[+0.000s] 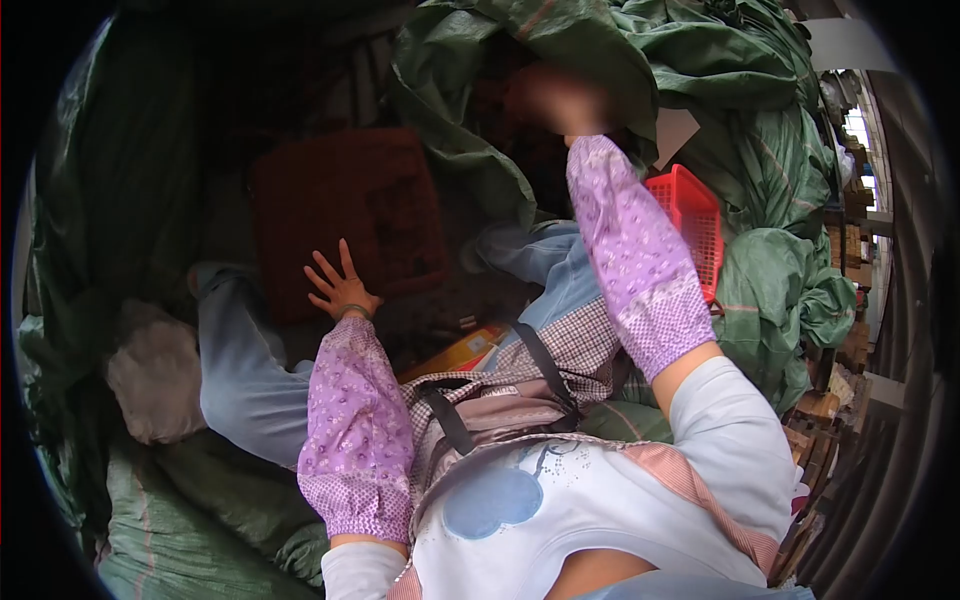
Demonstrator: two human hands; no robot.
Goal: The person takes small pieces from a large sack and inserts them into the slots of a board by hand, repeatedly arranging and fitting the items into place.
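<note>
My left hand [343, 288] is held out with its fingers spread and nothing in it. It is at the near edge of a dark reddish crate [335, 195], which lies in deep shadow; whether the hand touches it I cannot tell. Up at the mouth of a green woven sack [440, 95], my right hand [574, 108] is smeared by blur, so its fingers and anything in them cannot be made out. Purple flowered sleeves cover both forearms.
A bright red plastic basket [698, 225] stands to the right of my right sleeve. Bulging green sacks [770, 290] surround me. A whitish plastic bag [155, 375] lies by my leg at left, and a yellow object [460, 355] is near my lap.
</note>
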